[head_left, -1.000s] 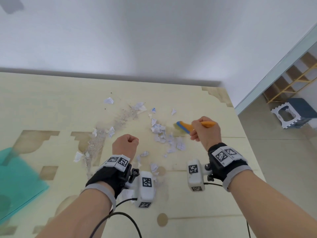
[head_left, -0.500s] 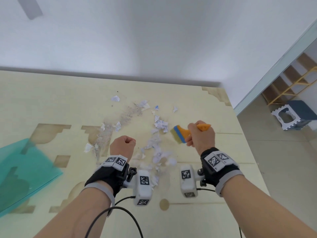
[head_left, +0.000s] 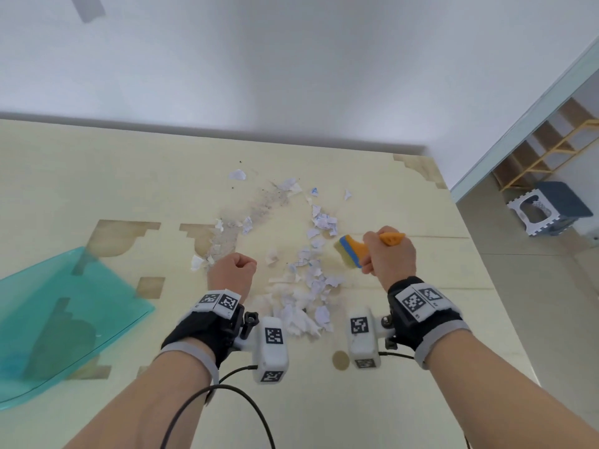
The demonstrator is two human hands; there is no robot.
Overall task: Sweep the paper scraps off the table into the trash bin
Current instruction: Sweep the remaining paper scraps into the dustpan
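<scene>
White paper scraps lie in a loose pile on the pale wooden table, between my two wrists, with more scattered farther back around a grey dust streak. My right hand is shut on an orange hand brush whose blue and yellow bristle head points left at the pile's right side. My left hand is a closed fist with nothing in it, just left of the pile. No trash bin shows.
A translucent teal sheet lies over the table's left front part. The table's right edge drops to a tiled floor, where a grey step stool and yellow shelving stand. A cable loops from my left wrist.
My right hand has drawn the brush nearer and leftward, dragging scraps into a denser pile close to my wrists. My left fist has stayed put. The view has shifted, showing more teal sheet.
</scene>
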